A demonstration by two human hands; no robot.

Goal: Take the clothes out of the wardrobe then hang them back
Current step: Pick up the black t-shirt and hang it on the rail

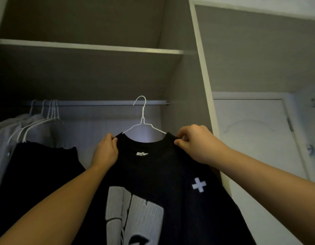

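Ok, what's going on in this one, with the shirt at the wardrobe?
A person holds a black T-shirt on a white wire hanger up inside the wardrobe. The left hand and the right hand each pinch a shoulder of the shirt beside the collar. The hanger's hook is level with the rail; whether it is over the rail cannot be told. Grey clothes hang on the rail further left.

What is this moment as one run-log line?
black graphic sweater: on white wire hanger | left hand: grips its shoulder | right hand: pinches other shoulder | hanger hook: level with wardrobe rail, seating unclear
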